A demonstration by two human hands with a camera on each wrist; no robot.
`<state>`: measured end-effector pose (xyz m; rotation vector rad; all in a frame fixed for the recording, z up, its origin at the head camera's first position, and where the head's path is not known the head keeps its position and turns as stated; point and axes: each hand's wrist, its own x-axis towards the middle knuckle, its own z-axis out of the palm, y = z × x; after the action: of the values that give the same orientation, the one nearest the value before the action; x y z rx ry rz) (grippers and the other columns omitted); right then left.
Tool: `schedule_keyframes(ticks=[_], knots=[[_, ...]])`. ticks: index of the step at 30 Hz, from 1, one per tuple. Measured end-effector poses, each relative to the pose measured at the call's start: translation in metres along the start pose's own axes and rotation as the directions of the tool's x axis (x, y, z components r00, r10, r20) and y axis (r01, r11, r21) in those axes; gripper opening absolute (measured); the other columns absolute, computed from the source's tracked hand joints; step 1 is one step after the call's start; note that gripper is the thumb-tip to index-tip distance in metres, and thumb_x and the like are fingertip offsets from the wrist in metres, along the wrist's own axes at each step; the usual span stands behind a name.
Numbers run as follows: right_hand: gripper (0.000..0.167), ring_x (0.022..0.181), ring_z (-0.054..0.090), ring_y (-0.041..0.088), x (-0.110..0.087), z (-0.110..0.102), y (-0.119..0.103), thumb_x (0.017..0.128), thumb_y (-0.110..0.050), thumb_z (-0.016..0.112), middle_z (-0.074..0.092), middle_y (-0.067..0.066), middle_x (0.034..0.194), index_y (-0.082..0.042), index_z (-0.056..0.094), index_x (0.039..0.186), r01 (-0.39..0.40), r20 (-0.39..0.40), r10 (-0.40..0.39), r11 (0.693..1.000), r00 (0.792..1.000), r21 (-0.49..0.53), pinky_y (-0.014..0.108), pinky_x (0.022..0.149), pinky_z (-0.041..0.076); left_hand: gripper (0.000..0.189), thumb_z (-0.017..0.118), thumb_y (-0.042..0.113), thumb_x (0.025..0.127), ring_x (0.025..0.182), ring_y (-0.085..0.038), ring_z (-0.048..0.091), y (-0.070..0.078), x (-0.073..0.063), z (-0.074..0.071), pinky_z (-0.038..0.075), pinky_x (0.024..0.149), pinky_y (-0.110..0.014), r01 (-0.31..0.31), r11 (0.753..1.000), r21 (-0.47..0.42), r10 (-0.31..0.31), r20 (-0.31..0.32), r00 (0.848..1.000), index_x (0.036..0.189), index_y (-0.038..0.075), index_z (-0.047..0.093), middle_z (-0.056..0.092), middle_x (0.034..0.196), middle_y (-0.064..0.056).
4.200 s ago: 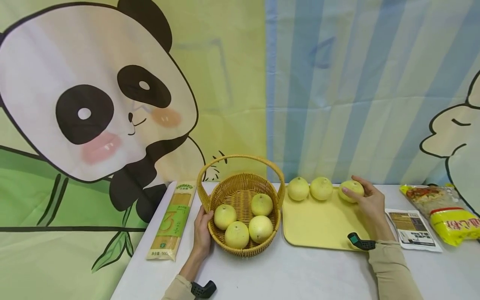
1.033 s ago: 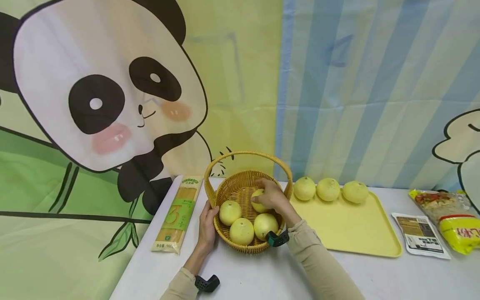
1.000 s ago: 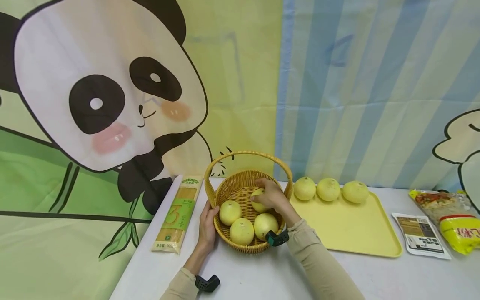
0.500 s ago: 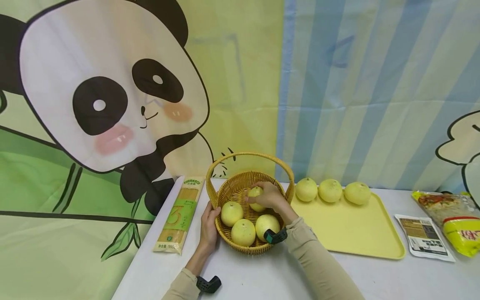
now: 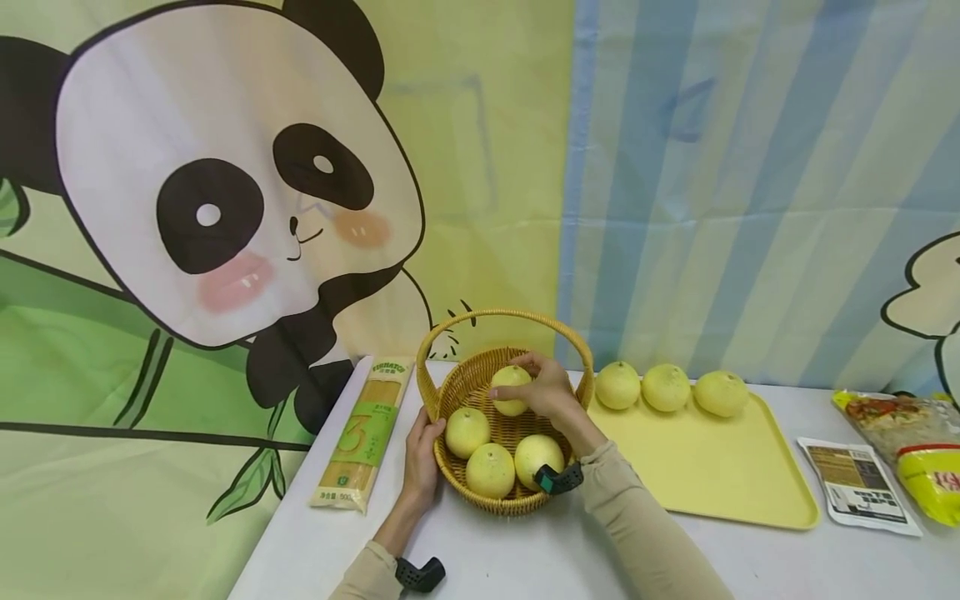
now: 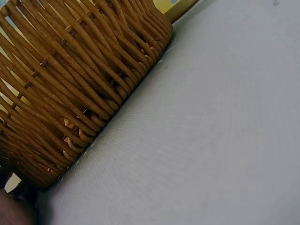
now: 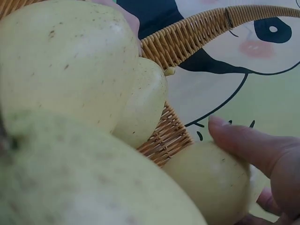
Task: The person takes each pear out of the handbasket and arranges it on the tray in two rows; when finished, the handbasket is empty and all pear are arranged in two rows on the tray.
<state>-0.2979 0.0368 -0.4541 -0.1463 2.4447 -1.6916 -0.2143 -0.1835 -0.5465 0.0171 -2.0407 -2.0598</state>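
Note:
In the head view, my right hand pinches a pale yellow-green melon between thumb and fingers at the back of the wicker basket. The right wrist view has the thumb across the top of that melon, with other melons large in front. Three more melons sit in the basket: a left one, a front one and a right one. My left hand holds the basket's left side, thumb near the rim. Its fingers show beside the woven wall in the left wrist view.
Right of the basket lies a yellow tray with three melons along its back edge. A noodle pack lies left. At far right are a white-and-brown pouch and a yellow food bag. The basket's tall handle arches overhead.
My right hand has moved from the third melon on the tray to the back melon in the basket. Over the last half second that melon has risen slightly. My left hand stays on the basket.

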Motion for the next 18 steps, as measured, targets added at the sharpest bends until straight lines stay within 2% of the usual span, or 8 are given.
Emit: schedule_keyframes(ticks=[3,5,8,10,13,15,18], knots=[[0.068,0.133,0.061,0.032,-0.005,-0.003,-0.005,0.066,-0.025,0.103,0.069,0.008,0.14,-0.016,0.076,0.128,0.039,-0.04,-0.036,0.997,0.999,0.071,0.041,0.099,0.06,0.053,0.044,0.024,0.108,0.151,-0.025,0.045,0.0,-0.001,0.001,0.037,0.113,-0.014,-0.007,1.0,-0.007,0.007,0.004,1.0,0.161,0.022,0.045,0.052,0.16,-0.009],[0.07,0.139,0.057,0.032,-0.009,-0.006,-0.008,0.065,-0.023,0.104,0.068,0.007,0.142,-0.017,0.077,0.129,0.057,-0.038,-0.053,0.993,0.998,0.1,0.044,0.104,0.057,0.052,0.044,0.024,0.108,0.15,-0.026,0.046,0.0,-0.001,0.002,0.038,0.113,-0.015,-0.008,1.0,-0.006,0.008,0.003,1.0,0.159,0.021,0.047,0.054,0.158,-0.01],[0.072,0.147,0.05,0.034,-0.016,-0.011,-0.012,0.067,-0.025,0.102,0.061,0.007,0.152,-0.02,0.075,0.134,0.085,-0.024,-0.083,0.993,0.996,0.081,0.047,0.109,0.054,0.051,0.044,0.024,0.108,0.15,-0.026,0.046,-0.001,0.0,0.002,0.038,0.113,-0.015,-0.009,1.0,0.001,0.009,0.002,1.0,0.159,0.021,0.047,0.054,0.158,-0.01],[0.073,0.144,0.052,0.036,-0.022,-0.015,-0.015,0.069,-0.028,0.101,0.058,0.007,0.155,-0.023,0.074,0.136,0.107,-0.008,-0.107,0.993,0.994,0.055,0.047,0.106,0.056,0.051,0.044,0.025,0.108,0.15,-0.026,0.046,-0.002,0.0,0.001,0.038,0.113,-0.015,-0.009,1.0,0.007,0.009,0.0,1.0,0.159,0.022,0.047,0.054,0.158,-0.009],[0.073,0.135,0.059,0.037,-0.031,-0.021,-0.018,0.072,-0.031,0.099,0.054,0.008,0.158,-0.026,0.072,0.14,0.142,0.028,-0.143,0.989,0.989,0.036,0.042,0.093,0.059,0.051,0.045,0.025,0.108,0.149,-0.026,0.048,-0.003,0.0,0.001,0.039,0.112,-0.015,-0.008,1.0,0.016,0.008,-0.003,1.0,0.159,0.021,0.048,0.055,0.157,-0.01],[0.073,0.128,0.063,0.034,-0.038,-0.024,-0.019,0.074,-0.032,0.098,0.056,0.008,0.156,-0.026,0.07,0.141,0.176,0.061,-0.178,0.983,0.982,0.047,0.038,0.087,0.059,0.05,0.045,0.025,0.108,0.148,-0.026,0.049,-0.003,0.0,0.0,0.039,0.112,-0.016,-0.005,1.0,0.016,0.005,-0.008,1.0,0.158,0.02,0.049,0.056,0.156,-0.01],[0.071,0.122,0.067,0.028,-0.045,-0.027,-0.017,0.075,-0.03,0.098,0.064,0.004,0.147,-0.025,0.071,0.14,0.236,0.109,-0.245,0.968,0.963,0.088,0.035,0.087,0.059,0.049,0.045,0.025,0.108,0.146,-0.027,0.051,-0.003,0.0,0.0,0.04,0.111,-0.017,-0.002,1.0,0.02,0.002,-0.016,1.0,0.156,0.019,0.051,0.058,0.153,-0.01]])
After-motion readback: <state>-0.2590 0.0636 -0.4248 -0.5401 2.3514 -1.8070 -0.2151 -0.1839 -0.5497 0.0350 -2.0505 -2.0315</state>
